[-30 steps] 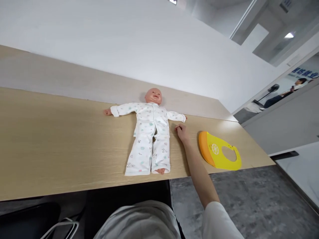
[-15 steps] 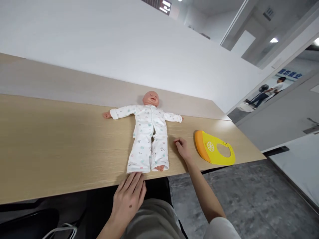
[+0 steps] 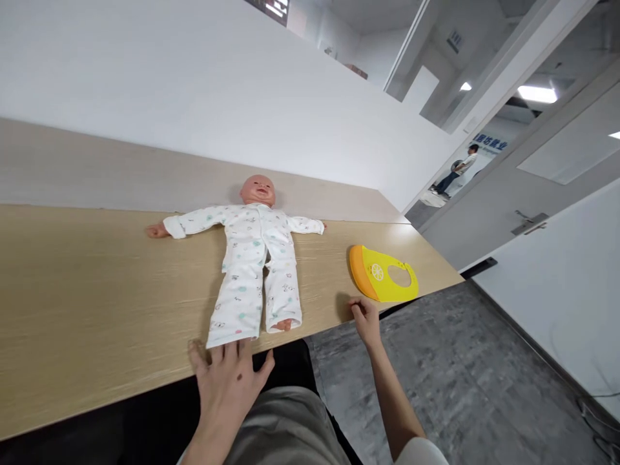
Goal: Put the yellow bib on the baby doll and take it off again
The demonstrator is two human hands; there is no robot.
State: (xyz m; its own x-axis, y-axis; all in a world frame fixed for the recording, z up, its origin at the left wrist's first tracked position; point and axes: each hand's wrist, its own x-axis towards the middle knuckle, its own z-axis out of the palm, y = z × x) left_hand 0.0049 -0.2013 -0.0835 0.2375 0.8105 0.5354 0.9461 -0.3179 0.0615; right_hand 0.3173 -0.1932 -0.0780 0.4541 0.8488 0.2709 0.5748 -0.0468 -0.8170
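A baby doll [image 3: 259, 189] lies on its back on the table, arms spread wide. It wears a white printed pajama top [image 3: 246, 232] and matching pajama pants [image 3: 235, 303]. One foot shows at the right cuff, while the left cuff hides the other. My left hand [image 3: 227, 381] is open at the left cuff, fingers spread, some fingertips covered by the hem. My right hand [image 3: 366, 321] is curled closed at the table's front edge, with nothing visible in it. Just beyond it lies a yellow silicone bib [image 3: 394, 278] with an orange pocket, apart from the hand.
The wooden table [image 3: 97, 290] runs against a white wall [image 3: 145, 77], with a grey strip [image 3: 72, 165] along the back. To the right are a grey door [image 3: 557, 148] and the grey floor [image 3: 460, 361]. A person [image 3: 460, 169] stands beyond the doorway.
My right hand has drawn back from beside the doll's leg to the table edge near the bib. My left hand's fingers have spread at the cuff. The view has turned right.
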